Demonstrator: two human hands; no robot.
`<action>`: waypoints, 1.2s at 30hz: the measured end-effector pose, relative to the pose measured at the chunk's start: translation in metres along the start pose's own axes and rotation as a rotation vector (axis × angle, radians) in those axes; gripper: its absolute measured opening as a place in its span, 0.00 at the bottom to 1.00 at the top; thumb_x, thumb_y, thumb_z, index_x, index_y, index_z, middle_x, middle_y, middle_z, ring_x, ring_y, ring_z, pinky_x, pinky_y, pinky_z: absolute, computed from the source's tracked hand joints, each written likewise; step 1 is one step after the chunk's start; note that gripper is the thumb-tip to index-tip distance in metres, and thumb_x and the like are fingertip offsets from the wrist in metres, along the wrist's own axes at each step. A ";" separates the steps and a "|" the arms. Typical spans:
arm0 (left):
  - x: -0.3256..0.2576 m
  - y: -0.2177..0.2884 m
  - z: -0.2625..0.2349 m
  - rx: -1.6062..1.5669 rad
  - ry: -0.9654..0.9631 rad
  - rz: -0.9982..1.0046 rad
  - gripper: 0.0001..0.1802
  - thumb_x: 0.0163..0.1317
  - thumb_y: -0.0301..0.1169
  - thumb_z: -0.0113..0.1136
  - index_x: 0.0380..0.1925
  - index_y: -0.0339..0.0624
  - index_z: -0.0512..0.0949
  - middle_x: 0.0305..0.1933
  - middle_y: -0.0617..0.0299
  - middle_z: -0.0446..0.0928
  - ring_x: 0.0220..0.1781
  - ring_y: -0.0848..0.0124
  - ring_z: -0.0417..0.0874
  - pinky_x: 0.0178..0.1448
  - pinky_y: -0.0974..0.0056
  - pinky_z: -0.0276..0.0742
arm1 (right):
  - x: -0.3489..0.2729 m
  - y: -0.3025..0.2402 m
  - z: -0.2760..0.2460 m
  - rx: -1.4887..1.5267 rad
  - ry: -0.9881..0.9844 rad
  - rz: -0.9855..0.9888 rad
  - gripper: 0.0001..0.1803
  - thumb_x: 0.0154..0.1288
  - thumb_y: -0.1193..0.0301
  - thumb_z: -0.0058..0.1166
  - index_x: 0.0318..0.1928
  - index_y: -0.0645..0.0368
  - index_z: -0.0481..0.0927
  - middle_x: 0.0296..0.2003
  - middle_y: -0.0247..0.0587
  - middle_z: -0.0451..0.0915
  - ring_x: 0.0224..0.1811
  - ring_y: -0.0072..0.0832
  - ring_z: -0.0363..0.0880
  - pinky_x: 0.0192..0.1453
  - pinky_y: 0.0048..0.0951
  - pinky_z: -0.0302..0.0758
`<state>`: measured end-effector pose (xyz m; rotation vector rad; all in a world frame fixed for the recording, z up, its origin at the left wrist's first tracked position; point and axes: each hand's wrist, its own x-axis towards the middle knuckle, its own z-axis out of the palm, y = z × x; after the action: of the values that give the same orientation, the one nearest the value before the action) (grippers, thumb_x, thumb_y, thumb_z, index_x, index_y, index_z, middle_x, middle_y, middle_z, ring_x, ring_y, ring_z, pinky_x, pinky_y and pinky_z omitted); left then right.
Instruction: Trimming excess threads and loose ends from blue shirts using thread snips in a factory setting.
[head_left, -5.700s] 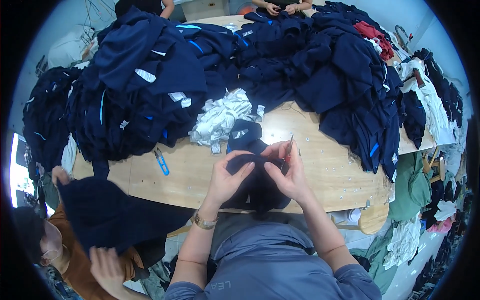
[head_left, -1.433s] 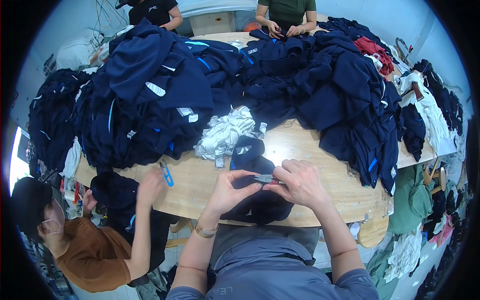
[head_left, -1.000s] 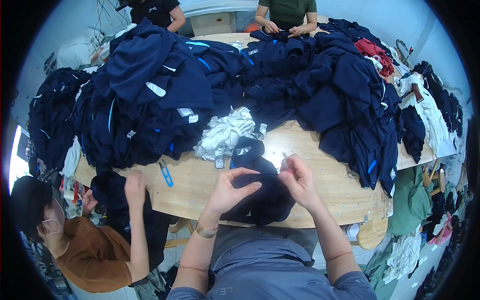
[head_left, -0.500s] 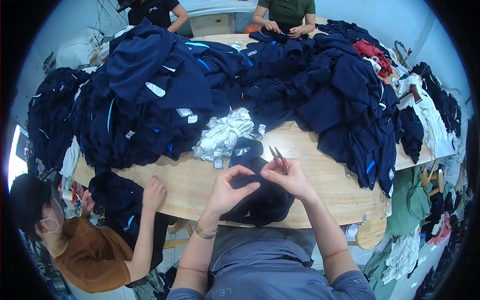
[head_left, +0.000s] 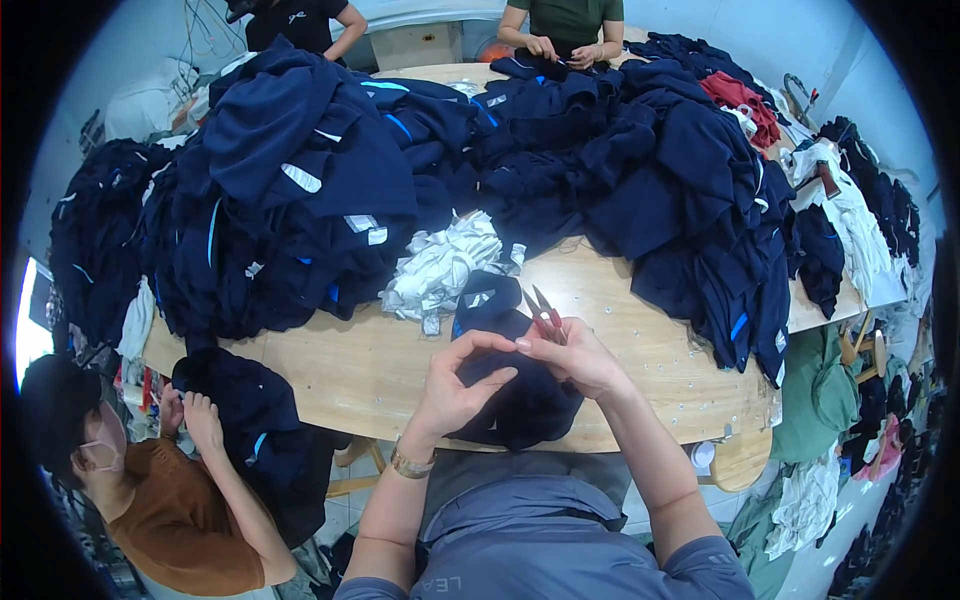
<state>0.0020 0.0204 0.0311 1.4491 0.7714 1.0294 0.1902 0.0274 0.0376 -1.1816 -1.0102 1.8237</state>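
My right hand (head_left: 580, 362) is closed around a pair of thread snips (head_left: 545, 318) with red handles, the two pointed blades apart and aimed away from me. My left hand (head_left: 455, 385) has its thumb and index finger apart in a C shape. Its index fingertip meets my right thumb tip; any thread there is too small to make out. Below both hands a dark navy garment (head_left: 520, 425) lies bunched at the near table edge, partly covered by them.
A large navy garment pile (head_left: 300, 150) fills the left and back of the table (head_left: 330, 370); another pile (head_left: 690, 200) stands right. White scraps (head_left: 445, 265) lie between. A co-worker in brown (head_left: 190, 510) sits close at left with a navy garment. Two people stand across.
My left thumb and index no longer pinch the navy cloth, which has dropped lower. The snips tilt slightly left. The co-worker at left has drawn one hand back from the table to the other.
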 end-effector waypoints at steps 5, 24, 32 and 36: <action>0.001 -0.001 -0.001 0.009 0.039 -0.017 0.12 0.52 0.19 0.62 0.38 0.35 0.76 0.39 0.61 0.78 0.43 0.75 0.77 0.50 0.71 0.72 | -0.005 -0.001 0.011 -0.177 0.145 -0.141 0.10 0.57 0.67 0.60 0.27 0.59 0.76 0.17 0.21 0.67 0.16 0.08 0.57 0.18 0.15 0.51; 0.006 -0.017 -0.027 -0.092 0.214 0.150 0.09 0.54 0.13 0.54 0.31 0.37 0.70 0.37 0.59 0.76 0.47 0.69 0.78 0.53 0.67 0.71 | -0.001 0.061 -0.025 -0.439 0.414 -0.394 0.16 0.53 0.63 0.65 0.39 0.58 0.80 0.12 0.18 0.55 0.16 0.10 0.49 0.21 0.19 0.46; -0.001 -0.018 -0.047 1.042 0.319 -0.067 0.15 0.46 0.20 0.61 0.35 0.42 0.71 0.41 0.52 0.72 0.63 0.47 0.62 0.65 0.46 0.55 | -0.001 0.108 -0.028 -0.732 0.592 -0.338 0.20 0.48 0.60 0.66 0.37 0.61 0.80 0.13 0.27 0.63 0.15 0.17 0.58 0.21 0.21 0.58; -0.003 -0.021 -0.048 1.153 0.181 -0.167 0.17 0.46 0.26 0.66 0.38 0.46 0.72 0.48 0.51 0.69 0.64 0.44 0.59 0.67 0.42 0.50 | -0.005 0.125 -0.040 -0.611 0.500 -0.145 0.19 0.49 0.60 0.66 0.35 0.62 0.80 0.14 0.30 0.65 0.18 0.18 0.62 0.23 0.22 0.61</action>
<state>-0.0410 0.0409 0.0084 2.1852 1.7533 0.5585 0.2101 -0.0214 -0.0831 -1.7559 -1.3401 1.0342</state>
